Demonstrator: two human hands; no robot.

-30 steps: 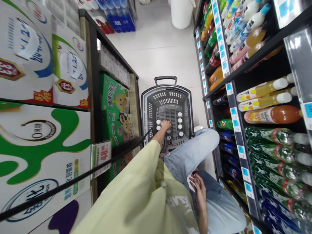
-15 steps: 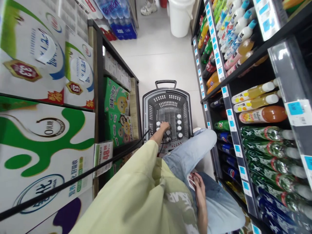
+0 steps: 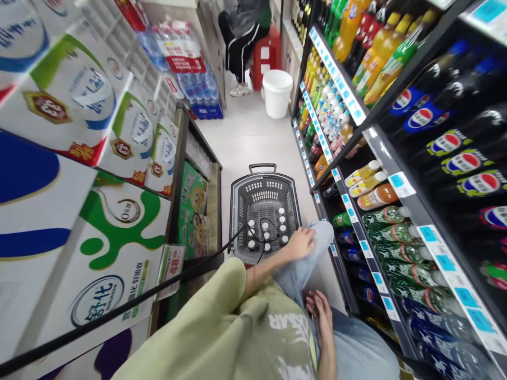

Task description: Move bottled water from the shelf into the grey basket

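Observation:
My left hand (image 3: pixel 301 244) lies on my bent knee in light blue jeans (image 3: pixel 322 240), its fingers loosely stretched out and nothing in them. Just beyond it stands a grey plastic shopping basket (image 3: pixel 263 184) on the floor. Several white-capped bottles (image 3: pixel 266 236) stand upright inside, in rows, with a thin black cord (image 3: pixel 273 220) hanging across them. Low by my thigh, my right hand (image 3: pixel 320 311) has its fingers curled inward; whatever they hold is hidden from this angle.
Stacked milk cartons (image 3: pixel 130 221) line the left side. Drink shelves (image 3: pixel 356 221) run along the right. Ahead on the floor are a white bucket (image 3: pixel 277 94), shrink-wrapped water bottles (image 3: pixel 198 87) and a seated person (image 3: pixel 243 39). A black strap (image 3: pixel 119 306) crosses the left foreground.
My left hand has come out of the basket, away from the bottles, onto my knee. The white flat thing seen at my right hand is out of sight. The view has tilted up.

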